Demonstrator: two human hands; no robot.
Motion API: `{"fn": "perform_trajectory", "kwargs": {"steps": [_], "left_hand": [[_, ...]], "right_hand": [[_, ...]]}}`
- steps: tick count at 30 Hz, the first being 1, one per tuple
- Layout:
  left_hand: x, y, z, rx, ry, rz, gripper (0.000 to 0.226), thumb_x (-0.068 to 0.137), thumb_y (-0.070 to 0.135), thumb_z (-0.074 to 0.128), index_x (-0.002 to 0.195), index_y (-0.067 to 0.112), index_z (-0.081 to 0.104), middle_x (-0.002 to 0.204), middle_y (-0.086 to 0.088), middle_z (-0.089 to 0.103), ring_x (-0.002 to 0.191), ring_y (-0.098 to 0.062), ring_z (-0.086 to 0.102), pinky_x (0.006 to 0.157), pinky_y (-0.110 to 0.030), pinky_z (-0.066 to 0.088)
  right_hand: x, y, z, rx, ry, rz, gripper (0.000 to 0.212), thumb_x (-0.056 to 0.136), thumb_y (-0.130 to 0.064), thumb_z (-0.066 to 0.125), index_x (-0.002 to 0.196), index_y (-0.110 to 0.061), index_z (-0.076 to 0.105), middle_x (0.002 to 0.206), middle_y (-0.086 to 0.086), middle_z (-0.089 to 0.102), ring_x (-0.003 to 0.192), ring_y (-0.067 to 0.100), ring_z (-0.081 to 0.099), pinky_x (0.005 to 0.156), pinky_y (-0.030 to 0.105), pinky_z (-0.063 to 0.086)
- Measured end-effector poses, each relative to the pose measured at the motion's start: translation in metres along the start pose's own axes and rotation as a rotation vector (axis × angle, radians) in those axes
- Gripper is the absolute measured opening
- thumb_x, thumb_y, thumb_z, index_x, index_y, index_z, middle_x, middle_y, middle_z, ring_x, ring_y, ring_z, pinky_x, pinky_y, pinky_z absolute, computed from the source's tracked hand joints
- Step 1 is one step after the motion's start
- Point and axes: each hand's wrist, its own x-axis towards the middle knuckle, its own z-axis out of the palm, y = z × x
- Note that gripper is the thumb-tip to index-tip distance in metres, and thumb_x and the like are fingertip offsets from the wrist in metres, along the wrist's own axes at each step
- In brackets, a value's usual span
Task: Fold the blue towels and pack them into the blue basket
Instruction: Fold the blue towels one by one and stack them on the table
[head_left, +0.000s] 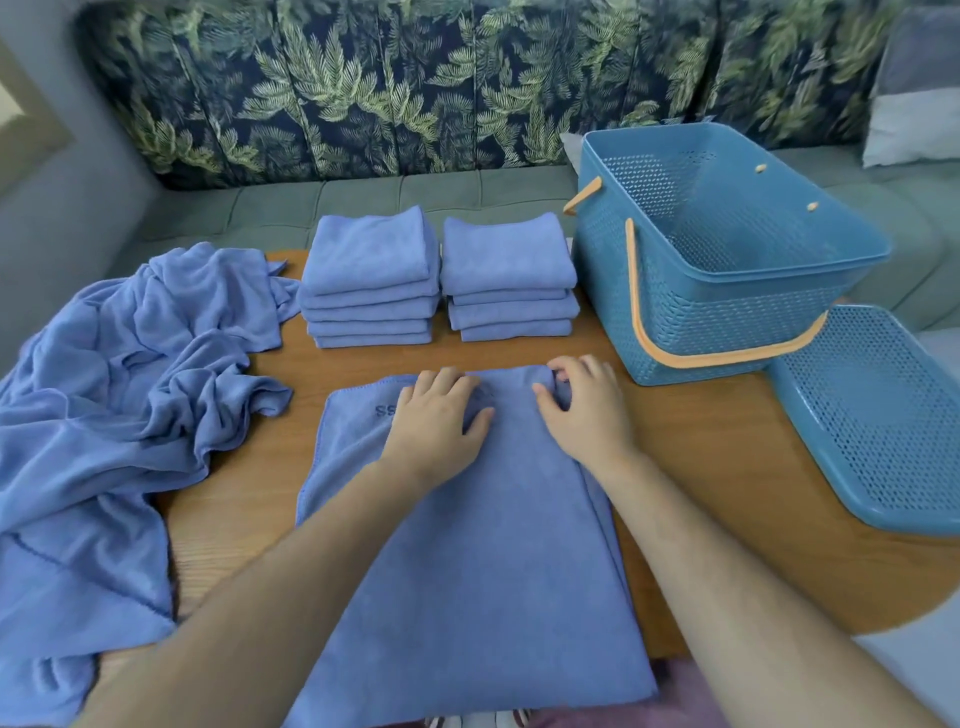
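Observation:
A blue towel (467, 561) lies folded lengthwise on the wooden table (727, 499), hanging over its near edge. My left hand (436, 421) rests flat on the towel's far end. My right hand (582, 410) lies beside it, its fingers curled at the towel's far right corner. Two stacks of folded blue towels (371, 275) (509, 275) stand at the back of the table. A heap of unfolded blue towels (114, 384) covers the left side. The blue basket (727, 291) with orange handles stands empty at the right.
The basket's perforated blue lid (883, 415) lies on the table's right edge. A grey-green sofa (415, 197) with a leaf-print backrest runs behind the table. A pale cushion (914, 119) sits at the far right.

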Motion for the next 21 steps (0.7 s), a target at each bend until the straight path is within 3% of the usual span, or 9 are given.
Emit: {"fn": "perform_trajectory", "kwargs": {"steps": [3, 5, 12, 15, 18, 21], "left_hand": [[0.006, -0.001, 0.011, 0.034, 0.093, -0.010, 0.041, 0.093, 0.045, 0.049, 0.122, 0.020, 0.064, 0.117, 0.004, 0.056, 0.106, -0.024, 0.050, 0.084, -0.037, 0.041], [0.001, -0.002, 0.017, 0.052, 0.151, 0.008, 0.041, 0.092, 0.045, 0.047, 0.121, 0.023, 0.065, 0.119, 0.005, 0.055, 0.107, -0.023, 0.050, 0.083, -0.036, 0.038], [0.003, 0.000, 0.015, -0.015, 0.172, 0.064, 0.045, 0.091, 0.035, 0.056, 0.135, 0.025, 0.056, 0.139, 0.010, 0.052, 0.125, -0.017, 0.046, 0.097, -0.037, 0.036], [0.014, 0.010, 0.008, -0.087, 0.130, 0.111, 0.052, 0.088, 0.028, 0.053, 0.140, 0.024, 0.051, 0.127, 0.013, 0.058, 0.122, -0.013, 0.046, 0.101, -0.029, 0.025], [0.031, 0.010, -0.002, -0.100, 0.069, 0.099, 0.033, 0.084, 0.034, 0.051, 0.113, 0.024, 0.063, 0.097, 0.013, 0.058, 0.100, -0.014, 0.054, 0.094, -0.023, 0.020], [0.035, -0.008, -0.015, -0.049, -0.042, 0.072, 0.023, 0.085, 0.042, 0.053, 0.092, 0.021, 0.059, 0.086, 0.010, 0.053, 0.085, -0.014, 0.052, 0.088, -0.029, 0.027]], "right_hand": [[0.002, 0.001, -0.003, 0.028, -0.055, -0.108, 0.032, 0.090, -0.027, 0.066, 0.122, -0.022, 0.066, 0.100, -0.005, 0.065, 0.093, 0.024, 0.055, 0.082, 0.042, 0.049], [0.002, 0.004, -0.002, 0.050, -0.034, -0.179, 0.030, 0.089, -0.019, 0.066, 0.118, -0.023, 0.070, 0.105, -0.008, 0.067, 0.096, 0.021, 0.054, 0.085, 0.039, 0.049], [0.001, 0.004, -0.003, 0.158, 0.143, -0.300, 0.022, 0.088, 0.002, 0.065, 0.104, -0.009, 0.076, 0.108, 0.002, 0.068, 0.100, 0.022, 0.058, 0.093, 0.028, 0.047], [-0.003, 0.000, -0.009, 0.235, 0.160, -0.333, 0.025, 0.085, 0.011, 0.062, 0.100, -0.006, 0.074, 0.104, 0.004, 0.065, 0.096, 0.021, 0.062, 0.089, 0.027, 0.049], [-0.006, -0.003, -0.013, 0.281, 0.181, -0.295, 0.027, 0.083, 0.015, 0.059, 0.097, -0.006, 0.072, 0.103, 0.002, 0.062, 0.088, 0.012, 0.059, 0.081, 0.020, 0.047], [-0.009, -0.006, -0.015, 0.323, 0.215, -0.267, 0.026, 0.082, 0.015, 0.058, 0.094, -0.005, 0.070, 0.099, 0.001, 0.059, 0.080, 0.012, 0.057, 0.071, 0.019, 0.046]]}}
